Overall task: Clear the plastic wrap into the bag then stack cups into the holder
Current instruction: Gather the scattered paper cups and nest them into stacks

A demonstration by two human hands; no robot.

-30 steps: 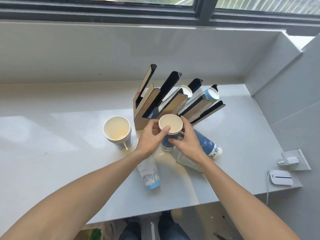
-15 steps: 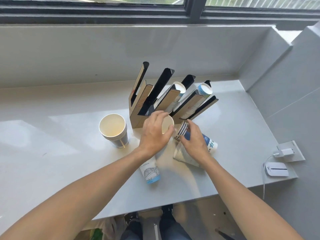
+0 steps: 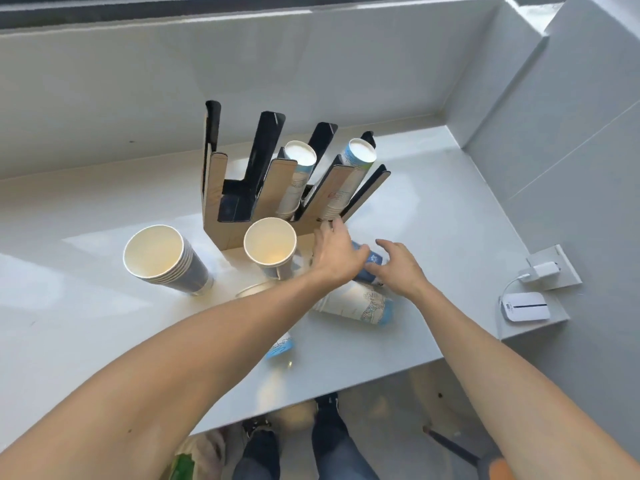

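Note:
The wood-and-black cup holder (image 3: 221,206) stands on the white counter (image 3: 69,327). Two of its slots hold cup stacks (image 3: 299,159) (image 3: 360,159); the left slots look empty. One grey cup stack (image 3: 162,261) stands upright to its left, and a second grey stack (image 3: 272,247) stands just in front of it. A dark blue cup stack (image 3: 373,261) lies on its side, with my left hand (image 3: 336,254) and my right hand (image 3: 398,268) spread over it, fingers apart. A white-and-blue stack (image 3: 360,304) lies nearer me. Another blue-white cup (image 3: 280,346) peeks from under my left arm.
A white mouse (image 3: 524,306) and a plugged-in charger (image 3: 543,270) sit at the counter's right end. Grey walls close off the back and right. A pale bag (image 3: 204,452) sits on the floor by my feet, below the counter's front edge.
The grey cup stack that both hands held now stands upright in front of the holder. Both hands have let go and moved right, over the lying dark blue cups.

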